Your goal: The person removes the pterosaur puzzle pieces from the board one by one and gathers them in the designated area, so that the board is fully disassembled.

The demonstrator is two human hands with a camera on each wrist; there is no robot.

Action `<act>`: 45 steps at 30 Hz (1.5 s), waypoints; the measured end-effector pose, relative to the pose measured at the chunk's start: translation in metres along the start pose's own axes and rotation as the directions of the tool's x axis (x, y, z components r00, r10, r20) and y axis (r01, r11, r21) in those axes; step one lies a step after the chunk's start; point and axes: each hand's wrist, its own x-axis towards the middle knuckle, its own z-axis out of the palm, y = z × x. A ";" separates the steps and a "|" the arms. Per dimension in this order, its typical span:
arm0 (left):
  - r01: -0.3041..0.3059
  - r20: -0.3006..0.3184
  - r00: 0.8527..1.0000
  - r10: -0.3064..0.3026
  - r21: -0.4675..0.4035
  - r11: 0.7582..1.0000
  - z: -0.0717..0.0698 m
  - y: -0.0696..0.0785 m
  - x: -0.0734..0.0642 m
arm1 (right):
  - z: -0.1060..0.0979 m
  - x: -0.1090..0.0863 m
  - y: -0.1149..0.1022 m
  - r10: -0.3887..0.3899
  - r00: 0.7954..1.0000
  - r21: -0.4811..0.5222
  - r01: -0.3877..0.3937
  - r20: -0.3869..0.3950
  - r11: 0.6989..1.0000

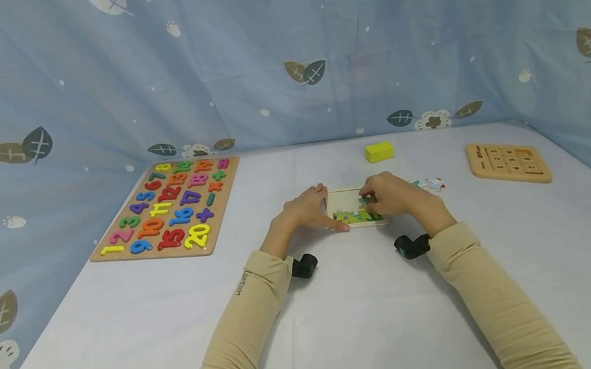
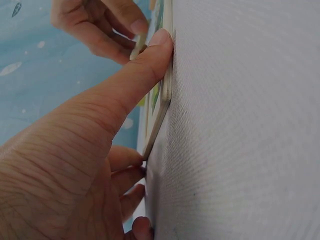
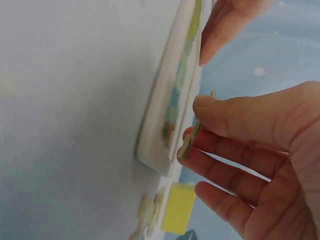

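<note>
A shallow wooden jigsaw puzzle board [image 1: 345, 197] lies on the table, with green and yellow pieces fitted along its near side and bare wood behind them. My left hand [image 1: 306, 210] holds the board at its near left corner. Its thumb [image 2: 150, 55] rests on the near edge, while the other fingertips touch the left side. Over the right part of the board, my right hand [image 1: 392, 195] pinches a thin jigsaw piece [image 3: 197, 127] between thumb and fingers, seen nearly edge-on. Loose jigsaw pieces [image 1: 435, 184] lie right of the board, partly hidden by the right hand.
A number board [image 1: 160, 211] with colourful raised numerals lies at the left. Behind the puzzle stands a yellow block [image 1: 379, 152]. To the right is a small wooden number tray [image 1: 508, 162]. A patterned blue curtain [image 1: 274, 52] hangs along the table's back edge.
</note>
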 end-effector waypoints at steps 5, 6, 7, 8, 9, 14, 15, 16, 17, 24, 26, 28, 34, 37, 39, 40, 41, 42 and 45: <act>0.005 0.001 1.000 -0.005 0.008 1.000 -0.002 0.001 0.000 | -0.007 -0.003 0.001 0.039 0.999 0.036 -0.039 -0.004 0.999; 0.005 0.000 1.000 -0.005 0.009 1.000 -0.002 0.001 0.000 | -0.008 -0.004 0.001 0.043 0.999 0.042 -0.043 -0.003 0.998; 0.003 -0.001 1.000 -0.003 0.008 1.000 -0.002 0.002 0.000 | -0.009 -0.004 0.003 0.046 0.999 0.049 -0.046 -0.005 0.998; 0.001 -0.002 1.000 -0.001 0.008 1.000 -0.002 0.002 0.000 | -0.010 -0.005 0.004 0.051 0.999 0.055 -0.051 -0.007 0.997; -0.002 -0.002 1.000 0.002 0.008 1.000 -0.003 0.002 0.000 | -0.011 -0.006 0.005 0.057 0.998 0.060 -0.056 -0.011 0.997; -0.013 0.000 1.000 0.013 0.000 1.000 -0.002 0.002 -0.001 | -0.016 -0.013 0.013 0.058 0.998 0.065 -0.056 -0.034 0.996; -0.009 0.004 1.000 0.009 0.000 1.000 -0.001 0.002 -0.001 | -0.016 -0.013 0.015 0.051 0.998 0.065 -0.049 -0.033 0.997; -0.003 0.008 1.000 0.003 0.003 1.000 0.000 0.001 -0.002 | -0.016 -0.015 0.016 0.047 0.998 0.068 -0.045 -0.029 0.997; 0.004 0.013 1.000 -0.004 0.005 1.000 0.000 0.000 -0.002 | -0.017 -0.015 0.018 0.043 0.999 0.070 -0.041 -0.024 0.997; 0.001 0.011 1.000 -0.001 -0.026 1.000 0.003 -0.002 -0.003 | -0.022 -0.024 0.033 0.066 0.997 0.076 -0.064 -0.029 0.995; -0.004 0.012 1.000 0.004 -0.033 0.999 0.003 -0.002 -0.001 | -0.025 -0.027 0.037 0.068 0.997 0.075 -0.065 -0.038 0.995; -0.007 0.013 1.000 0.007 -0.035 0.999 0.002 -0.001 0.000 | -0.028 -0.031 0.041 0.071 0.996 0.066 -0.068 -0.044 0.995; -0.008 0.010 1.000 0.008 -0.035 0.999 0.002 0.000 0.000 | -0.032 -0.041 0.053 0.090 0.995 0.052 -0.088 -0.040 0.995; -0.006 0.013 1.000 0.006 -0.034 0.999 0.003 0.000 -0.001 | -0.031 -0.045 0.061 0.099 0.995 0.056 -0.097 -0.032 0.994; -0.005 0.011 1.000 0.005 -0.031 1.000 0.002 0.000 -0.001 | -0.032 -0.048 0.066 0.109 0.993 0.063 -0.107 -0.034 0.992; -0.005 0.010 1.000 0.005 -0.030 1.000 0.002 0.001 -0.001 | -0.033 -0.049 0.067 0.113 0.993 0.069 -0.111 -0.037 0.991; -0.004 0.010 1.000 0.004 -0.028 1.000 0.001 0.001 -0.001 | -0.033 -0.050 0.069 0.114 0.993 0.072 -0.111 -0.041 0.991; -0.004 0.009 1.000 0.004 -0.027 1.000 0.001 0.001 -0.001 | -0.034 -0.051 0.071 0.116 0.992 0.077 -0.113 -0.044 0.991; -0.009 0.007 1.000 0.009 -0.027 1.000 0.001 0.001 -0.001 | -0.035 -0.055 0.075 0.116 0.992 0.085 -0.113 -0.038 0.990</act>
